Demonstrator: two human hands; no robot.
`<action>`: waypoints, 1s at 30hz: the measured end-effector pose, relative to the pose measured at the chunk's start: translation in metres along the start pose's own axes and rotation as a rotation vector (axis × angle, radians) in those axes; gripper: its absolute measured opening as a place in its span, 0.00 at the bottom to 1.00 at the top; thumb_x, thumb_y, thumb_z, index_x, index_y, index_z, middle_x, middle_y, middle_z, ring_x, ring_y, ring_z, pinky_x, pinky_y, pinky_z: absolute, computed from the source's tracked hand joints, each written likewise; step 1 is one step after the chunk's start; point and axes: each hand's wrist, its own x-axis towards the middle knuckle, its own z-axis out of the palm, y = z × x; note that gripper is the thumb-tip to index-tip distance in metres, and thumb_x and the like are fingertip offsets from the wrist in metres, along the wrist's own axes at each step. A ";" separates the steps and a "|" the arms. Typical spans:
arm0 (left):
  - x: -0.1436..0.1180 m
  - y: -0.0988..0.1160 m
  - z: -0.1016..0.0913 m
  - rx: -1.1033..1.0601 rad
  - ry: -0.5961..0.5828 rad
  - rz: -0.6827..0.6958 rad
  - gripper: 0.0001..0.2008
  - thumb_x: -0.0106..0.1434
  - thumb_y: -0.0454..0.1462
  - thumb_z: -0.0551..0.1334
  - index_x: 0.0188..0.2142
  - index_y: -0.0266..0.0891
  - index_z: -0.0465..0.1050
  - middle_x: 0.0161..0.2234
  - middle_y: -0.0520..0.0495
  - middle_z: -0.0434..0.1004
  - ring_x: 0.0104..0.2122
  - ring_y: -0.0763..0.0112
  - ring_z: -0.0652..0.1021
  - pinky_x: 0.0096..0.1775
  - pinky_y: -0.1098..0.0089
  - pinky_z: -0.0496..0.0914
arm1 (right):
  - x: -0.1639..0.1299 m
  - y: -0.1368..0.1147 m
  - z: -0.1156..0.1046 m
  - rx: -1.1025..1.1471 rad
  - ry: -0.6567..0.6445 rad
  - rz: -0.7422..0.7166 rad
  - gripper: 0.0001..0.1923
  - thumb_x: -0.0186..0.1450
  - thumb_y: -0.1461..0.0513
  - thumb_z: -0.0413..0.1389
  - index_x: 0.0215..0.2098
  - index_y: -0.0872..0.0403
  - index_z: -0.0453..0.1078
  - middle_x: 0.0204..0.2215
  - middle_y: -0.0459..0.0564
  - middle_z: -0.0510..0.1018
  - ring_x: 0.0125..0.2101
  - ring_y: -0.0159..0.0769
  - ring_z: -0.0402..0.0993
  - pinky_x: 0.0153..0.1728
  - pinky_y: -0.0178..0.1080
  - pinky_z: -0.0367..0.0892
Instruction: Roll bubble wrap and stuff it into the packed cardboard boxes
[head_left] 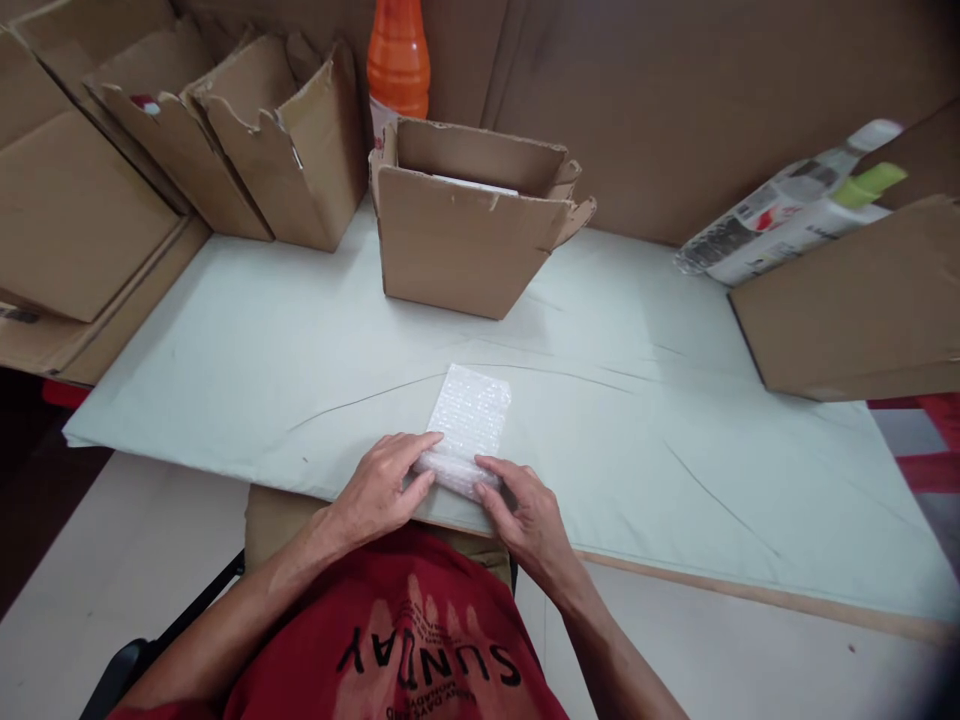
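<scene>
From the head view, we see the left hand and right hand each pinching one end of the rolled near edge of the bubble wrap — thumbs on the near side, fingertips on the far. It lies near the front edge of the pale cloth, its flat part pointing away from us. On the red shirt we read SUNDAY in big dark letters, with smaller lines including DAYS AND. The clear bottle bears a red-marked label; its print, like that on the white container beside it, is too small to read.
</scene>
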 end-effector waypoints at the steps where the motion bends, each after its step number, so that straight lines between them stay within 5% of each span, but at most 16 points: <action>1: 0.003 0.000 0.001 0.003 0.008 -0.022 0.19 0.66 0.32 0.59 0.57 0.37 0.68 0.46 0.41 0.80 0.45 0.61 0.79 0.48 0.60 0.73 | 0.000 0.000 -0.001 -0.043 0.046 -0.027 0.13 0.71 0.60 0.54 0.53 0.50 0.71 0.45 0.53 0.81 0.43 0.42 0.78 0.42 0.44 0.73; 4: 0.012 -0.001 0.004 0.028 0.026 -0.049 0.18 0.66 0.33 0.58 0.55 0.37 0.69 0.47 0.40 0.79 0.45 0.61 0.79 0.48 0.61 0.74 | -0.001 0.000 -0.001 -0.162 0.140 -0.117 0.14 0.70 0.61 0.56 0.53 0.52 0.70 0.51 0.58 0.77 0.49 0.47 0.75 0.46 0.48 0.69; 10: 0.013 -0.003 0.010 0.171 0.105 -0.011 0.16 0.68 0.33 0.57 0.54 0.37 0.70 0.52 0.37 0.74 0.52 0.57 0.75 0.53 0.56 0.72 | 0.002 0.005 0.006 -0.266 0.005 -0.224 0.16 0.70 0.62 0.56 0.55 0.52 0.68 0.53 0.58 0.76 0.51 0.48 0.72 0.48 0.50 0.65; 16: 0.003 0.002 0.002 0.072 0.049 0.103 0.22 0.64 0.30 0.59 0.58 0.40 0.66 0.54 0.39 0.74 0.54 0.56 0.73 0.55 0.53 0.70 | 0.008 0.007 0.006 -0.059 0.064 -0.106 0.14 0.71 0.62 0.54 0.54 0.51 0.70 0.44 0.53 0.82 0.42 0.42 0.77 0.43 0.45 0.70; 21: 0.004 0.002 0.000 0.020 0.037 -0.013 0.19 0.66 0.31 0.57 0.57 0.39 0.67 0.44 0.42 0.79 0.42 0.62 0.77 0.46 0.60 0.73 | 0.005 0.007 0.001 0.011 -0.005 0.032 0.15 0.72 0.58 0.53 0.55 0.49 0.71 0.42 0.52 0.82 0.38 0.40 0.78 0.39 0.43 0.73; 25: 0.013 -0.003 0.005 0.129 0.061 -0.058 0.18 0.66 0.34 0.58 0.56 0.38 0.68 0.42 0.42 0.79 0.40 0.62 0.77 0.44 0.60 0.73 | 0.004 0.006 0.001 -0.179 0.138 -0.086 0.15 0.71 0.60 0.55 0.55 0.51 0.69 0.48 0.57 0.78 0.47 0.46 0.76 0.44 0.47 0.69; 30: 0.021 -0.004 0.008 0.174 0.123 -0.090 0.16 0.68 0.35 0.57 0.55 0.38 0.69 0.45 0.41 0.77 0.45 0.59 0.76 0.48 0.58 0.72 | 0.008 0.001 0.004 -0.296 0.000 -0.189 0.17 0.68 0.60 0.58 0.56 0.52 0.68 0.53 0.57 0.76 0.50 0.49 0.71 0.47 0.50 0.64</action>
